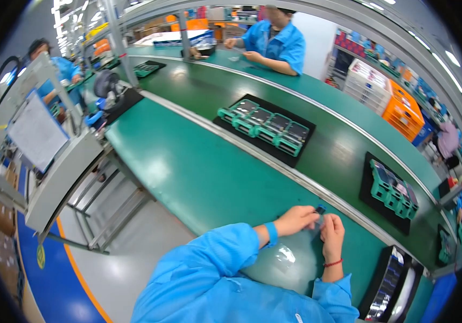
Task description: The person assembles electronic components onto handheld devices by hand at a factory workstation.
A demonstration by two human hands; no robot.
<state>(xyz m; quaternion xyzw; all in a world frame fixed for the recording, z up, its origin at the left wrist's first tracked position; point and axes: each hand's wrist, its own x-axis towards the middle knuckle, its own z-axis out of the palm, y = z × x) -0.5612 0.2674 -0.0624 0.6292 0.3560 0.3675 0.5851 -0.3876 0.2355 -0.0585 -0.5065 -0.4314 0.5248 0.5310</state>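
My left hand (294,219), with a blue band at its wrist, pinches a small dark part (321,208) above the green bench. Close beside it is my right hand (332,230), a red cord round the wrist. Its fingertips are pressed together near that part; what they grip, if anything, is too small to make out. A piece of clear, shiny film (285,255) lies on the green bench (188,161) just below my hands. To the right of my forearm sits a black tray (372,308) holding a row of dark parts and a white strip.
Beyond a metal rail, the conveyor carries a black pad with green fixtures (266,126) and another with fixtures (392,188) farther right. Across it, a person in blue (279,43) works. Orange crates (403,112) stand behind. A clipboard (38,131) hangs at left.
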